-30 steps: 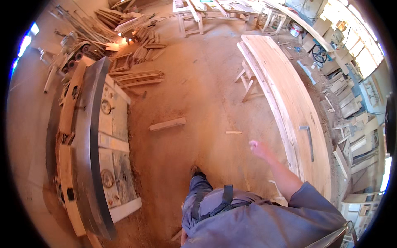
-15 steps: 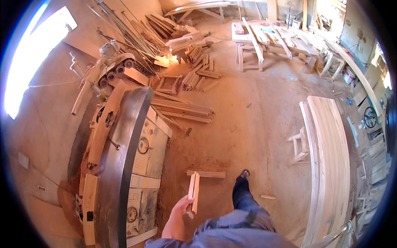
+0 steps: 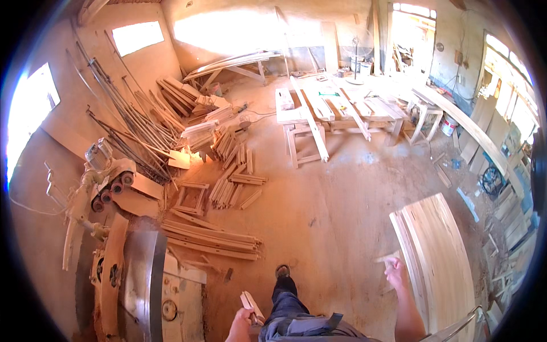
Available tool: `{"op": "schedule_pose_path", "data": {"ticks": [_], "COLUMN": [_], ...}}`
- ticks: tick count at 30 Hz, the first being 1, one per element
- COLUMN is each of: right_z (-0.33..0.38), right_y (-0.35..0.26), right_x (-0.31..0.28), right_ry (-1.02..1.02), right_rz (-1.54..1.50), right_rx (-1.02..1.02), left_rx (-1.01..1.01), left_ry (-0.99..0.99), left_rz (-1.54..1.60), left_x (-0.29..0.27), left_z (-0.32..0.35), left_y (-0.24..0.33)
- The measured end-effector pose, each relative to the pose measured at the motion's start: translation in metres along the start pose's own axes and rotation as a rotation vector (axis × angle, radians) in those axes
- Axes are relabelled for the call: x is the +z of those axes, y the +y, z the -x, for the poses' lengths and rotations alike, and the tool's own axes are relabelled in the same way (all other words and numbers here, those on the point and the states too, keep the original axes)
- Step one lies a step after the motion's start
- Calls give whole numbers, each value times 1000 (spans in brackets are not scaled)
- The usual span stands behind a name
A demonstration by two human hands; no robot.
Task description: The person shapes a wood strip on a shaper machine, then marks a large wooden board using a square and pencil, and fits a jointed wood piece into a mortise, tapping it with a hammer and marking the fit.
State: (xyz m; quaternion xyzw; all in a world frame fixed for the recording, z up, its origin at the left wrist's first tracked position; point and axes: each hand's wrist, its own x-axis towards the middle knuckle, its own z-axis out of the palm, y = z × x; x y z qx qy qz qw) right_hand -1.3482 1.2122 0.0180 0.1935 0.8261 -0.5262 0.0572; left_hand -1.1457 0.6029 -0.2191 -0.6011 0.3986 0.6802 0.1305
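Note:
My left hand is wrapped round a pair of short wooden strips, held side by side at the lower middle. Their far ends point up and slightly left, close beside my left leg. My right hand is raised to the right of my body, its fingers loosely curled with nothing seen in them. In the picture it overlaps the left edge of a tall stack of pale planks; whether it touches them I cannot tell.
A woodworking machine with a metal table stands at the left. Beyond it lie long boards and piles of short timber. Ahead, a workbench carries long pieces that jut over its front. Offcuts line the right wall.
The view has tilted up and moved forward, and the opposite leg is now forward. My left hand has lowered with the wooden strips. My right hand has come into view.

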Motion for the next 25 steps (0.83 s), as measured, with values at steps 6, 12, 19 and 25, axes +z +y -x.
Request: {"op": "schedule_pose_path", "data": {"ticks": [6, 12, 19, 25], "right_z": [-55, -45, -34, -22], "right_y": [168, 92, 65, 9], "right_x": [60, 184, 225, 239], "right_ry": [43, -356, -332, 129], "right_rz": [798, 485, 408, 110], "right_rx": [-156, 583, 659, 487], "left_rx": [236, 296, 557, 631], "left_ry": [-98, 44, -37, -412], "left_rz": [264, -320, -820, -1493], "left_x": [101, 115, 283, 318], "left_z": [-64, -138, -164, -131], "left_y": [283, 466, 455, 369]}}
